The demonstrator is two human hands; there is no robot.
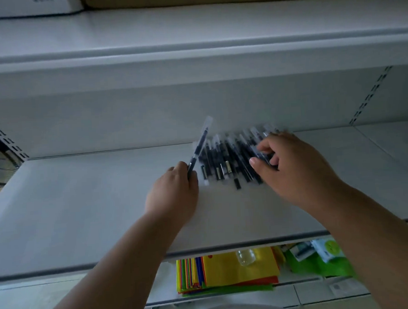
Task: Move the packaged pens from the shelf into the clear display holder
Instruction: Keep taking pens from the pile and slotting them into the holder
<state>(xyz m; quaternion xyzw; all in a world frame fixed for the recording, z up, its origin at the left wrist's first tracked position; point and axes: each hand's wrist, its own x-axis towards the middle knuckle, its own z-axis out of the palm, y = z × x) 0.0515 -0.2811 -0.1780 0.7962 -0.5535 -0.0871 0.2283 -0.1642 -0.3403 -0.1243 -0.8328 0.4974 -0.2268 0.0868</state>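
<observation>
A pile of black pens in clear sleeves (225, 160) lies on the white shelf (81, 197), near its back wall. My left hand (174, 194) grips one packaged pen (199, 146) by its lower end; the pen tilts up and away, just left of the pile. My right hand (292, 168) is on the right side of the pile, thumb and fingers curled round several pens there. The picture is blurred at that hand. No clear display holder is in view.
An upper shelf (192, 50) overhangs the work area. Slotted uprights (371, 94) stand at the back right and far left. Below the shelf edge lie stacked coloured folders (227, 274), a small clear bottle (246, 256) and green packages (319, 259).
</observation>
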